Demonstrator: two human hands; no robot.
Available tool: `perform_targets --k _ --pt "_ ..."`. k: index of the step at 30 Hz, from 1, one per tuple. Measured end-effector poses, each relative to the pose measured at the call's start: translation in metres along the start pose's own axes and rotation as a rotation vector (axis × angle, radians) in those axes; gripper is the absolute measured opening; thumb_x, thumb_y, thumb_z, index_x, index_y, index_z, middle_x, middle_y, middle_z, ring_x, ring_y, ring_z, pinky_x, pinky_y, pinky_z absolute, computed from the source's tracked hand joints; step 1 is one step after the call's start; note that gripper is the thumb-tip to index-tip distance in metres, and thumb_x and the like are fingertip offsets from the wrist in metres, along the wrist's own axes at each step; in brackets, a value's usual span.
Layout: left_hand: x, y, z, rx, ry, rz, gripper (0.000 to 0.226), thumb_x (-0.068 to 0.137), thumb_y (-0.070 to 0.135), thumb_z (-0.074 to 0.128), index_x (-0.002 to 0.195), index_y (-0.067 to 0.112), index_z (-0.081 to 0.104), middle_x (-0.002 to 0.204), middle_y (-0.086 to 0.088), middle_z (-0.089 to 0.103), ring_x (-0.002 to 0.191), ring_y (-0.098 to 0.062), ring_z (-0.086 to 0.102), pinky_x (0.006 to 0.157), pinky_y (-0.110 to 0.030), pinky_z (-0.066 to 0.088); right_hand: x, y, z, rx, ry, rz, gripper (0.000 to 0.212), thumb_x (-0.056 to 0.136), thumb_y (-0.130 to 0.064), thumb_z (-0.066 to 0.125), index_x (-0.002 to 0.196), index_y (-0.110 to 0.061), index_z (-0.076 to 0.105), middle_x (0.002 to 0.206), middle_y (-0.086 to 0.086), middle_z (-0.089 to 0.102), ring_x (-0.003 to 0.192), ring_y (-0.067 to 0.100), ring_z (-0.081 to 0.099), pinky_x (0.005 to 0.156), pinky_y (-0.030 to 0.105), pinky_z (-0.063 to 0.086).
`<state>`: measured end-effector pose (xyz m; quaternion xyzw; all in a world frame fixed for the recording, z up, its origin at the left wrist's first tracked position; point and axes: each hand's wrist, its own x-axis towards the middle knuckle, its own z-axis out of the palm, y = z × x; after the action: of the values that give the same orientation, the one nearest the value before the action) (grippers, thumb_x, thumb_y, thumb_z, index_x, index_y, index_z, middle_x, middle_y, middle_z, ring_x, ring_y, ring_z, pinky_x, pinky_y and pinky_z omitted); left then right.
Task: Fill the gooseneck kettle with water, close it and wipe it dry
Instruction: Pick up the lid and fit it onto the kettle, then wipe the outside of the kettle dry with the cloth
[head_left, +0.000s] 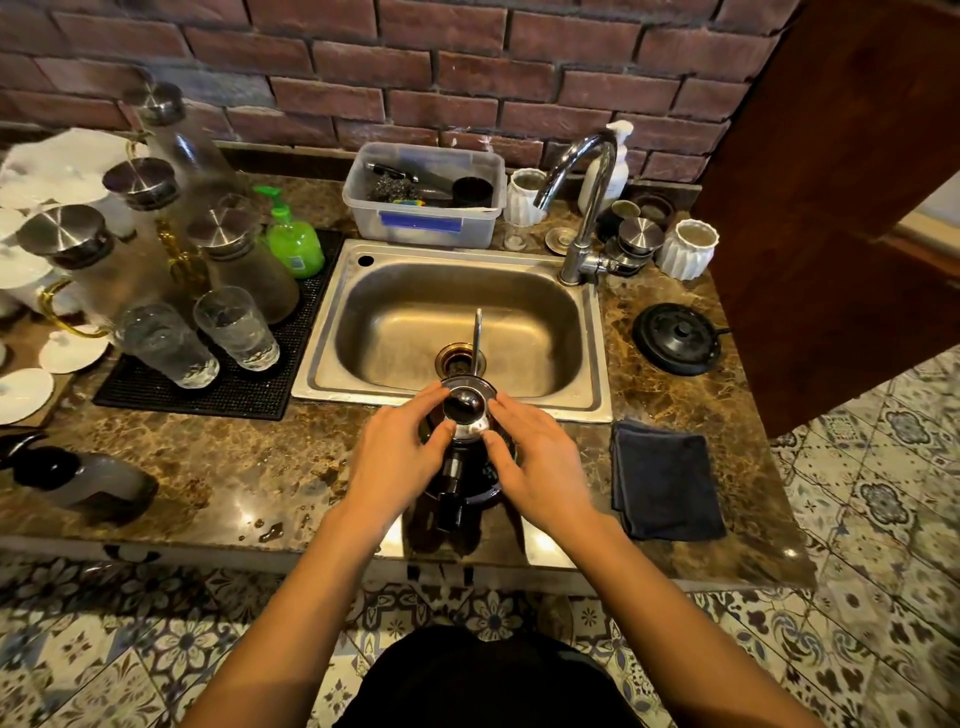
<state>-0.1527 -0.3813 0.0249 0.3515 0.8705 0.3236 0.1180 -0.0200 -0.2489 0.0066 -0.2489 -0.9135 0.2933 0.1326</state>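
The gooseneck kettle (457, 467) stands on the marble counter just in front of the sink (457, 322), its thin spout (476, 335) pointing out over the basin. A shiny metal lid (466, 408) with a dark round knob sits on the kettle's mouth. My left hand (395, 457) and my right hand (535, 457) flank the kettle top, their fingertips pressing on the lid's rim from both sides. The kettle's black handle faces me between my wrists. A folded dark cloth (665, 480) lies on the counter to the right of the kettle.
The chrome tap (582, 208) rises at the sink's back right corner. A round black base (678, 338) sits right of the sink. Left of it, a black mat (218, 374) carries glasses, carafes and a green soap bottle (291, 239). A plastic tub (426, 197) stands behind the sink.
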Motion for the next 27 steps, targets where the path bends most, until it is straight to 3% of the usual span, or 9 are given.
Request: perform_targets --k 5,10,12,17,21,27 --pt "-0.008 0.032 0.004 -0.136 0.208 0.043 0.039 0.092 0.026 0.073 0.130 0.018 0.069 0.138 0.002 0.067 0.123 -0.015 0.063 0.103 -0.036 0.052 -0.017 0.040 -0.024 0.050 0.048 0.008 0.040 0.096 -0.025 0.062 0.135 -0.016 0.063 0.138 0.004 0.064 0.129 0.019 0.057 0.111 0.029 0.039" --pt "-0.017 0.082 0.044 -0.205 0.297 0.259 0.025 0.092 0.013 0.073 0.116 0.009 0.076 0.120 -0.003 0.075 0.114 -0.013 0.066 0.104 -0.026 0.049 -0.043 0.101 -0.055 0.006 0.037 0.033 0.031 0.093 -0.020 0.067 0.124 -0.015 0.071 0.122 0.001 0.073 0.115 0.017 0.066 0.099 0.033 0.052" --pt "-0.019 0.101 0.070 -0.213 0.228 0.274 0.023 0.091 0.015 0.073 0.113 0.010 0.077 0.116 -0.002 0.076 0.109 -0.014 0.068 0.101 -0.020 0.047 -0.055 0.127 -0.067 -0.029 -0.003 0.073 0.030 0.093 -0.021 0.065 0.123 -0.018 0.071 0.120 -0.002 0.074 0.114 0.017 0.066 0.097 0.033 0.053" --pt "-0.026 0.133 0.147 -0.138 -0.071 0.255 0.025 0.089 0.024 0.069 0.110 0.014 0.078 0.112 0.000 0.078 0.105 -0.017 0.068 0.094 -0.027 0.047 -0.082 0.192 -0.093 -0.097 -0.087 0.180 0.031 0.090 -0.018 0.067 0.121 -0.018 0.071 0.119 -0.001 0.074 0.114 0.019 0.066 0.097 0.028 0.048" --pt "-0.029 0.152 0.197 -0.005 -0.321 0.191 0.033 0.094 0.029 0.066 0.125 0.019 0.071 0.122 0.000 0.073 0.115 -0.020 0.065 0.099 -0.026 0.042 -0.099 0.235 -0.111 -0.103 -0.174 0.225 0.036 0.086 -0.014 0.069 0.122 -0.015 0.070 0.121 0.004 0.072 0.115 0.025 0.065 0.099 0.035 0.048" --pt "-0.030 0.175 0.243 0.150 -0.516 0.129 0.042 0.099 0.031 0.059 0.140 0.021 0.058 0.138 0.000 0.064 0.128 -0.022 0.055 0.103 -0.028 0.039 -0.114 0.286 -0.119 -0.116 -0.331 0.143 0.049 0.068 -0.005 0.063 0.116 -0.011 0.073 0.122 0.010 0.071 0.114 0.032 0.066 0.102 0.029 0.042"
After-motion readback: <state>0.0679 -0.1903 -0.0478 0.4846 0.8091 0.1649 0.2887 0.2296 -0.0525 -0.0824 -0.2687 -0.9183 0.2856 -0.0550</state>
